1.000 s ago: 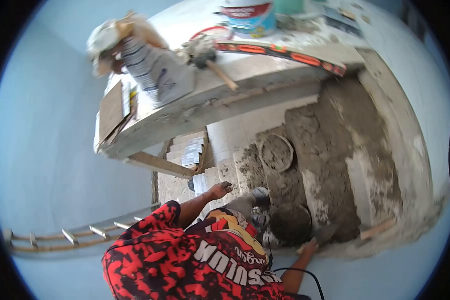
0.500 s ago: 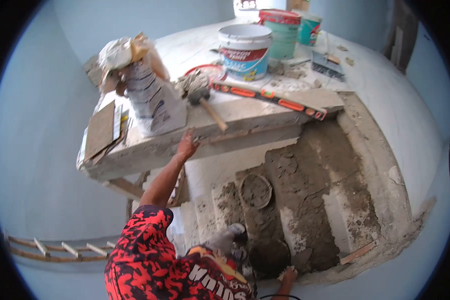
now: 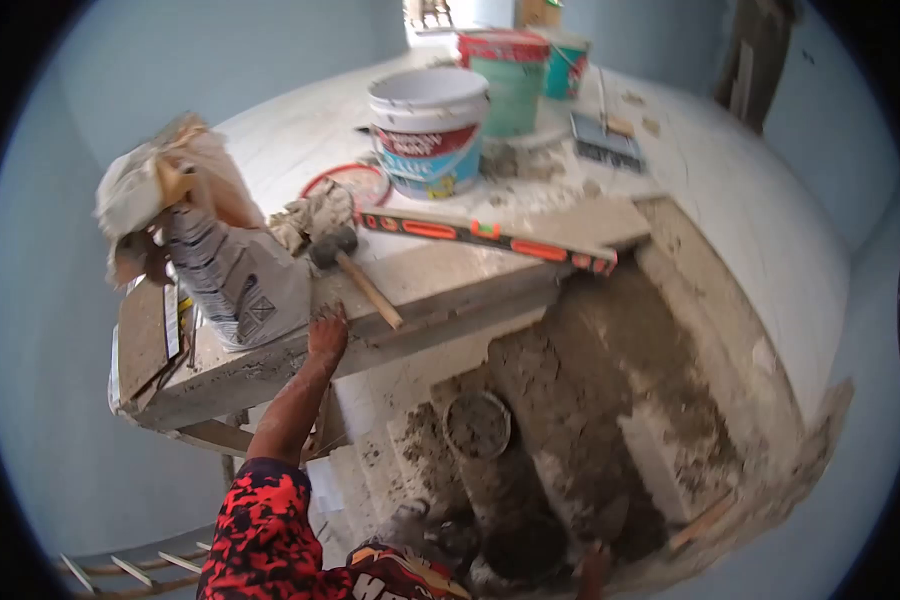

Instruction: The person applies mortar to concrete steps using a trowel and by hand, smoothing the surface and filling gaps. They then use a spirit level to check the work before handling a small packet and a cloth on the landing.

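Observation:
My left hand (image 3: 328, 332) lies on the edge of the concrete ledge (image 3: 430, 290), beside the white sack (image 3: 240, 285) and left of the wooden-handled mallet (image 3: 368, 290). The fingers are spread and hold nothing. Low in the view, my right hand (image 3: 594, 568) is dim and partly cut off, closed on the handle of a trowel (image 3: 608, 516). The trowel's blade lies over wet mortar on the steps (image 3: 570, 410). A round pan of mortar (image 3: 477, 424) rests on a step, with a dark bucket (image 3: 523, 545) below it.
On the ledge are a spirit level (image 3: 485, 236), a red-rimmed lid (image 3: 355, 182) and flat boards (image 3: 145, 340). Paint buckets (image 3: 430, 130) and a blue-grey float (image 3: 606, 145) stand or lie behind. A wooden ladder (image 3: 135, 570) is at lower left.
The view has shifted, bringing the ledge and sack lower and further left. My left hand still touches the ledge edge, now closer to the sack. My right hand is lower in view, still at the trowel.

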`<action>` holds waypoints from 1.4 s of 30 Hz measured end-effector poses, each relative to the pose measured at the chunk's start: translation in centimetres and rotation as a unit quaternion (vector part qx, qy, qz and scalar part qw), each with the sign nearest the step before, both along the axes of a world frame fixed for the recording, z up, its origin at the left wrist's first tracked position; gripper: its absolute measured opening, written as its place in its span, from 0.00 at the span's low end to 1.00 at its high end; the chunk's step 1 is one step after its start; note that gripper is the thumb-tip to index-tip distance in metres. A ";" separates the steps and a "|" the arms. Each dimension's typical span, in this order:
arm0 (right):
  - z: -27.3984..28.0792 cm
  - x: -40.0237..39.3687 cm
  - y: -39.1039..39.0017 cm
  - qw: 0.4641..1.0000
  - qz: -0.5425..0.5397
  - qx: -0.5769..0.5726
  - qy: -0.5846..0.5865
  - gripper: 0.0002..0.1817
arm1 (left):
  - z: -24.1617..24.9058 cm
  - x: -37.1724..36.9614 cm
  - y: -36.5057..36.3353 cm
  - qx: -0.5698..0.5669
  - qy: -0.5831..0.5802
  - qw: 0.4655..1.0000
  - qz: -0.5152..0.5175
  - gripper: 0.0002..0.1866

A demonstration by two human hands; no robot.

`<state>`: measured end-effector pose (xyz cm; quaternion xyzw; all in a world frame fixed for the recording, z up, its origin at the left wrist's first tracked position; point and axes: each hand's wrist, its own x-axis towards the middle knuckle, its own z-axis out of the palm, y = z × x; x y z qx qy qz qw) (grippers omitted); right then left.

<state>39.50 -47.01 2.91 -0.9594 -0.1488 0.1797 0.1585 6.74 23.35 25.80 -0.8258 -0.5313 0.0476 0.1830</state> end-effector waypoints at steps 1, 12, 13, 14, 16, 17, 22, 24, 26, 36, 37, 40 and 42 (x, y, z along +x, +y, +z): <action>-0.9 1.3 1.0 0.999 0.030 0.026 -0.002 0.24 | -0.8 0.3 -0.1 0.021 0.038 0.999 0.000 0.28; 4.6 11.4 12.9 0.994 -0.053 -0.011 0.097 0.26 | 0.1 -0.2 0.6 0.004 0.035 0.996 -0.076 0.26; 3.8 11.8 13.2 0.993 -0.048 -0.049 0.099 0.26 | 0.3 -0.2 0.5 -0.004 0.039 0.996 -0.076 0.27; 2.7 11.9 12.9 0.993 -0.047 -0.061 0.092 0.26 | 0.5 -0.1 0.5 -0.018 0.050 0.997 -0.054 0.26; 1.3 11.9 12.3 0.992 -0.053 -0.084 0.072 0.25 | 0.8 0.3 0.9 -0.029 0.064 0.997 -0.027 0.26; 1.0 11.8 11.7 0.992 -0.058 -0.098 0.062 0.24 | 0.8 0.2 0.8 -0.035 0.064 0.997 -0.037 0.26; 0.6 10.6 8.5 0.978 -0.106 -0.167 0.072 0.24 | 1.0 0.5 0.0 -0.015 0.053 0.997 -0.057 0.24; -2.8 12.1 7.0 0.971 -0.063 -0.215 0.077 0.24 | 1.0 0.4 0.0 -0.011 0.054 0.997 -0.057 0.24; -3.8 13.0 7.0 0.950 -0.049 -0.294 0.097 0.26 | 0.6 -0.1 0.1 -0.009 0.059 0.997 -0.054 0.24; -1.7 11.5 11.3 0.973 0.061 -0.217 -0.050 0.21 | -0.4 -0.2 0.6 0.003 0.036 0.998 -0.042 0.26; -2.0 11.4 11.0 0.977 0.057 -0.191 -0.070 0.20 | -0.4 -0.1 0.5 0.005 0.022 0.999 -0.045 0.26; -3.4 11.0 10.0 0.985 0.113 -0.113 -0.069 0.21 | 0.2 0.4 -0.4 0.015 0.016 0.999 -0.039 0.25; -8.0 10.2 9.3 0.999 -0.030 0.026 -0.029 0.22 | 1.3 0.8 -1.1 -0.001 -0.006 1.000 -0.029 0.24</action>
